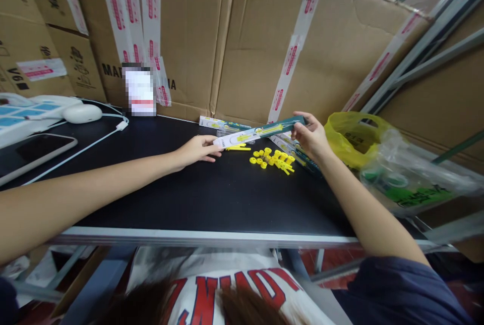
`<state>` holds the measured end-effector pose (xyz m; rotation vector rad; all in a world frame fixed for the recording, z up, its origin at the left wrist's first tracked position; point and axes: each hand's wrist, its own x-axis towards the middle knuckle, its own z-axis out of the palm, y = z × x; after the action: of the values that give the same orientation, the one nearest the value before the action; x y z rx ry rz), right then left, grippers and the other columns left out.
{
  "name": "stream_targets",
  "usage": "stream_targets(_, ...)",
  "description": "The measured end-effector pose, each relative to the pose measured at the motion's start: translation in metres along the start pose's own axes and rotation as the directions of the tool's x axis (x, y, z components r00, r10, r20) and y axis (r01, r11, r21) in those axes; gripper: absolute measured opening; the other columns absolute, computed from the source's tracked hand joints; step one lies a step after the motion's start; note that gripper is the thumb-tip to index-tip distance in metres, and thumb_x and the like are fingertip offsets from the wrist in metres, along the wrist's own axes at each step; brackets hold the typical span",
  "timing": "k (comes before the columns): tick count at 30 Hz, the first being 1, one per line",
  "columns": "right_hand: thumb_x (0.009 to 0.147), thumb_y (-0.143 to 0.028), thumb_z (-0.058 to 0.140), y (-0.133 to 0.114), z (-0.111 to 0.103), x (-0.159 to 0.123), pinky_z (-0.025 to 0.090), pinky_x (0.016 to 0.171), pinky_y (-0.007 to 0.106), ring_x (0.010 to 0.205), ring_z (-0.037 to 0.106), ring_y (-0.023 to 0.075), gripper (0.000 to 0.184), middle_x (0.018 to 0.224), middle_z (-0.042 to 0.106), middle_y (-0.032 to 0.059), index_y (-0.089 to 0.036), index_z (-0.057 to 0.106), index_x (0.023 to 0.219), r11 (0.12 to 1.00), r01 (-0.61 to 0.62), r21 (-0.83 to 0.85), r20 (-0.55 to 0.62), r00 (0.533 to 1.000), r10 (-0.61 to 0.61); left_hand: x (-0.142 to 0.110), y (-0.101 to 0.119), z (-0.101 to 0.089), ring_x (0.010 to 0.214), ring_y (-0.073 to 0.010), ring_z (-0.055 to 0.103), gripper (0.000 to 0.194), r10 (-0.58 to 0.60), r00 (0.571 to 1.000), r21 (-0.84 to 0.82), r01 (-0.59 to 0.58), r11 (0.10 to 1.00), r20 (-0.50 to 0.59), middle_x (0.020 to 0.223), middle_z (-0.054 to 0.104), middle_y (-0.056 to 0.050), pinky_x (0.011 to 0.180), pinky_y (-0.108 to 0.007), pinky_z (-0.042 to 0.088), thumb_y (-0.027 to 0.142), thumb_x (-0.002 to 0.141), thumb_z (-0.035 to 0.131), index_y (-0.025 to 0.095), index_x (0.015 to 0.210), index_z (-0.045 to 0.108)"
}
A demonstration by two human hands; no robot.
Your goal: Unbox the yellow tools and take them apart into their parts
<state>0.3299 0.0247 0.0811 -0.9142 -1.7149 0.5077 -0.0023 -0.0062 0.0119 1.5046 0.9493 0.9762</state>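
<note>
Between my two hands a long, narrow white and dark green package [260, 133] is held up at a slant, its right end higher. A slim yellow item shows on its front; I cannot tell its kind. My left hand [198, 153] is closed on the white end, thumb and fingers on either side. At the dark green end, my right hand [312, 136] pinches the package. Below it on the black tabletop [212, 199] lies a loose cluster of small yellow parts [270, 157], some round, some thin. More yellow sticks [239, 147] lie close to my left fingertips.
Similar packages lie behind, one at the back [212, 122] and others at the right [302, 156], partly hidden. A yellow bag [351, 138] and a clear plastic bag [412, 178] stand right. Left are a phone [41, 151], a white cable [86, 146] and a power strip [34, 113].
</note>
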Motion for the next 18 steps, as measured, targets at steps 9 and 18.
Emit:
stream_targets(9, 0.079, -0.072, 0.043, -0.026, 0.01, -0.009, 0.054, 0.055, 0.04, 0.079, 0.066, 0.0266, 0.055, 0.093, 0.064, 0.0085, -0.029, 0.048, 0.113, 0.994, 0.091, -0.058, -0.191, 0.976, -0.101, -0.02, 0.016, 0.014, 0.106, -0.0238, 0.063, 0.039, -0.195, 0.906, -0.293, 0.316, 0.902, 0.377, 0.12, 0.064, -0.013, 0.084, -0.031, 0.054, 0.025, 0.075, 0.071, 0.017, 0.113, 0.062)
stream_targets(18, 0.079, -0.074, 0.04, -0.009, -0.006, -0.003, 0.054, 0.052, 0.045, 0.08, 0.068, 0.03, 0.058, 0.099, 0.066, 0.0106, -0.036, 0.045, 0.122, 0.976, 0.195, -0.095, -0.138, 0.969, -0.207, -0.017, 0.014, 0.016, 0.097, -0.0228, 0.067, 0.029, -0.206, 0.934, -0.307, 0.296, 0.905, 0.293, 0.113, 0.067, -0.012, 0.075, -0.028, 0.056, 0.027, 0.082, 0.064, 0.016, 0.109, 0.062)
